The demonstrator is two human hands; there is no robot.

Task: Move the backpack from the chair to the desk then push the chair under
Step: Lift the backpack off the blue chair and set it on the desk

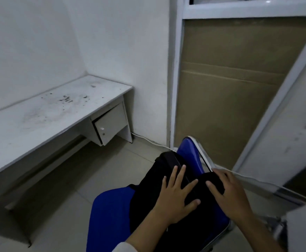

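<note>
A black backpack (152,193) lies on the blue seat of a chair (108,215) at the bottom centre. My left hand (175,197) rests flat on top of the backpack with its fingers spread. My right hand (226,190) lies on the backpack's right side, fingers apart and curved over its edge, close to the chair's blue backrest (190,153). Neither hand has closed around the bag. The white desk (45,113) stands to the left against the wall, its top stained with dark marks and bare of objects.
A small cabinet door (110,122) hangs ajar under the desk's right end. A white cable (148,141) runs along the floor by the wall. A cardboard-covered panel (226,91) in a white frame stands behind the chair. Tiled floor lies between chair and desk.
</note>
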